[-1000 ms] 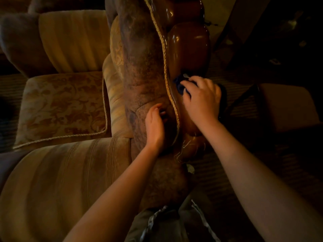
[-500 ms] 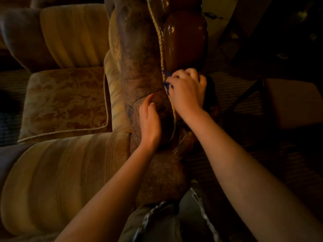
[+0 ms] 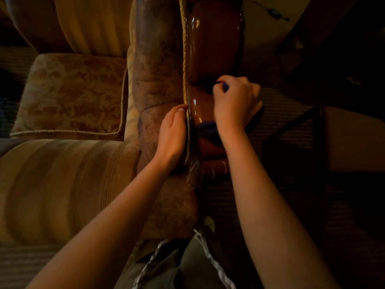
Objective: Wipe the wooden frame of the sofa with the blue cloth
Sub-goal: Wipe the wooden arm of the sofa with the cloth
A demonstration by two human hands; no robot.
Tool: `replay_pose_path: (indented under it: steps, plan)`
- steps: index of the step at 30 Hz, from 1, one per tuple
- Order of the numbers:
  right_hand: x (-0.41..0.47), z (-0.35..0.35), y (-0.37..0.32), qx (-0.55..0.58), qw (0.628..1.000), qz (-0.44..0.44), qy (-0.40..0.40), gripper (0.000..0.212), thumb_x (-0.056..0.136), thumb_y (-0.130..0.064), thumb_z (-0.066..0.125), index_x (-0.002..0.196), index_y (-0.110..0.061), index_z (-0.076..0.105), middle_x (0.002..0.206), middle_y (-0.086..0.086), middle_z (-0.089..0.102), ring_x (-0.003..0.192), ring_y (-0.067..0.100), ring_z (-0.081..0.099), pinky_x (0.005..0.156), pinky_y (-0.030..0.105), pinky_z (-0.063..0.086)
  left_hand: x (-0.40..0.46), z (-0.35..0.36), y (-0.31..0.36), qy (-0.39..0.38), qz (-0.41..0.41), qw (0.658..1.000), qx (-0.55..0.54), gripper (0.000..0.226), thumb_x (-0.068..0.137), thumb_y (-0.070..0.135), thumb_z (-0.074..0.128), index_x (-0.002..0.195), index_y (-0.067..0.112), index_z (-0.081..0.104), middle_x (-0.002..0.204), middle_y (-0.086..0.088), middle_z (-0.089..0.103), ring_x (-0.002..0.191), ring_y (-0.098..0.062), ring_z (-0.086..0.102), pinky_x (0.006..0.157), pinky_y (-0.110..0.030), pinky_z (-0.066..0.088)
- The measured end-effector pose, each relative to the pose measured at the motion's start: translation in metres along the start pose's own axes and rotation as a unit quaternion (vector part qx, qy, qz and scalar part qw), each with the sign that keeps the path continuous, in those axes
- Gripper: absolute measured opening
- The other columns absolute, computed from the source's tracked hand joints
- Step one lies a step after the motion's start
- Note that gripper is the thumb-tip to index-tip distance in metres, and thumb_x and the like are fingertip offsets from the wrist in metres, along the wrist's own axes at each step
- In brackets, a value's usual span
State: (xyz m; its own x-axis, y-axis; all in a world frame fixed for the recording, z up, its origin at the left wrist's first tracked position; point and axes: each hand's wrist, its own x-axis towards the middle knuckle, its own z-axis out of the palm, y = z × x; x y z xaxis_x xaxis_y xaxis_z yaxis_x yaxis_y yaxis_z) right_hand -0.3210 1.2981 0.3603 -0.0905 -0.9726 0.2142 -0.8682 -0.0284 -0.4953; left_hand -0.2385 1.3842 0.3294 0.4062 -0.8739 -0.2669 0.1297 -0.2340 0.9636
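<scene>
Gripping the blue cloth (image 3: 206, 127), the right hand (image 3: 235, 105) lies curled over the glossy wooden frame (image 3: 214, 38) of the sofa, fingers bent round the bunched fabric. The cloth sits mostly under the palm: a dark blue fold shows below the heel of the hand beside the wrist, and a small blue edge peeks out between the knuckles at the top. It is pressed against the wood at the narrow waist where two rounded lobes of the frame meet.

The frame runs lengthwise up the picture, its long axis pointing away from the person, and the upper lobe is cut off by the top edge. A twisted rope trim (image 3: 184, 59) follows its left side, dividing it from the mottled upholstered arm (image 3: 156, 69) of the sofa.

The left hand (image 3: 171, 134) rests on that padded arm just beside the trim, fingers loosely together and fairly straight, fingertips touching the rope; it holds nothing.

The light is dim. The cloth's full shape and extent cannot be made out beneath the hand, and its right side merges with shadow. The near end of the frame is dark, with loose threads showing there. To the left lie a patterned seat cushion (image 3: 70, 94) and a striped cushion (image 3: 62, 184).
</scene>
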Motion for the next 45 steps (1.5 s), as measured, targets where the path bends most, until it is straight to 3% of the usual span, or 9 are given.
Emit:
replay_pose_path:
  steps: [3,5,9,13,16,20,27,36,45]
  plan:
    - [0.019,-0.001,0.026,0.175,0.982,0.056,-0.046,0.027,0.090,-0.029,0.050,0.109,-0.022,0.068,0.113,0.002,0.063,0.102,0.018,0.055,0.082,0.031,0.048,-0.005,0.005,-0.008,0.006,-0.019,1.000,-0.011,0.027,0.102,0.023,0.028,0.106,0.029,0.054,0.104,0.008,0.062,0.100,-0.007,0.060,0.095,-0.036,0.049]
    - [0.016,-0.004,0.033,0.233,0.969,0.032,-0.079,0.028,0.094,-0.024,0.049,0.115,-0.016,0.065,0.119,0.003,0.060,0.099,0.009,0.055,0.073,0.008,0.043,-0.009,0.012,-0.017,0.023,-0.035,0.999,-0.022,0.024,0.101,0.027,0.030,0.110,0.029,0.052,0.109,0.002,0.062,0.103,-0.013,0.060,0.097,-0.041,0.048]
    - [-0.021,-0.008,0.056,0.246,0.967,-0.027,-0.066,0.036,0.098,-0.028,0.044,0.132,-0.018,0.052,0.135,0.002,0.046,0.117,0.006,0.044,0.078,0.000,0.033,-0.021,0.023,-0.030,0.058,-0.018,0.998,-0.023,0.039,0.102,0.030,0.026,0.130,0.016,0.050,0.123,-0.002,0.058,0.111,-0.010,0.058,0.099,-0.035,0.048]
    - [-0.078,-0.005,0.085,0.315,0.948,0.043,-0.030,0.040,0.101,-0.028,0.036,0.137,-0.016,0.045,0.138,0.005,0.044,0.118,0.004,0.043,0.092,0.014,0.044,-0.031,0.028,-0.038,0.053,0.005,0.997,-0.051,0.046,0.103,0.029,0.022,0.137,0.011,0.046,0.123,-0.002,0.062,0.113,-0.008,0.059,0.098,-0.029,0.048]
    - [-0.108,0.000,0.088,0.215,0.968,-0.121,0.035,0.034,0.097,-0.020,0.044,0.127,-0.011,0.057,0.135,0.008,0.050,0.127,0.021,0.042,0.104,0.041,0.040,-0.036,0.032,-0.042,0.038,0.000,0.996,-0.084,0.047,0.100,0.030,0.025,0.138,0.011,0.045,0.127,-0.009,0.061,0.117,-0.021,0.058,0.102,-0.047,0.044]
    - [-0.072,0.001,0.087,0.139,0.945,-0.294,0.025,0.028,0.092,-0.014,0.050,0.115,-0.012,0.066,0.124,0.004,0.062,0.123,0.026,0.047,0.102,0.047,0.039,-0.037,0.027,-0.040,0.033,-0.036,0.991,-0.126,0.047,0.098,0.036,0.030,0.134,0.013,0.051,0.128,-0.010,0.060,0.121,-0.024,0.055,0.107,-0.049,0.039]
    - [-0.038,-0.011,0.092,0.336,0.929,-0.071,-0.135,0.039,0.101,-0.021,0.038,0.138,-0.012,0.044,0.146,0.006,0.037,0.131,0.005,0.033,0.093,-0.004,0.025,-0.045,0.033,-0.029,0.056,-0.061,0.989,-0.119,0.050,0.096,0.043,0.032,0.128,0.013,0.055,0.127,-0.010,0.060,0.120,-0.026,0.054,0.104,-0.052,0.041]
    - [-0.092,-0.013,0.118,0.215,0.923,-0.313,-0.060,0.034,0.090,-0.008,0.047,0.121,-0.006,0.062,0.137,0.013,0.051,0.133,0.033,0.038,0.106,0.050,0.037,-0.048,0.035,-0.022,0.079,-0.079,0.979,-0.169,0.057,0.100,0.047,0.022,0.130,0.012,0.055,0.124,-0.014,0.062,0.116,-0.026,0.058,0.096,-0.040,0.047]
    - [-0.095,-0.018,0.096,0.150,0.955,-0.247,-0.062,0.050,0.089,-0.005,0.059,0.136,-0.001,0.044,0.148,0.012,0.036,0.133,0.031,0.038,0.109,0.039,0.036,-0.055,0.030,-0.010,0.024,-0.108,0.988,-0.110,0.051,0.100,0.047,0.025,0.129,0.017,0.055,0.121,-0.004,0.061,0.114,-0.018,0.055,0.083,-0.030,0.045]
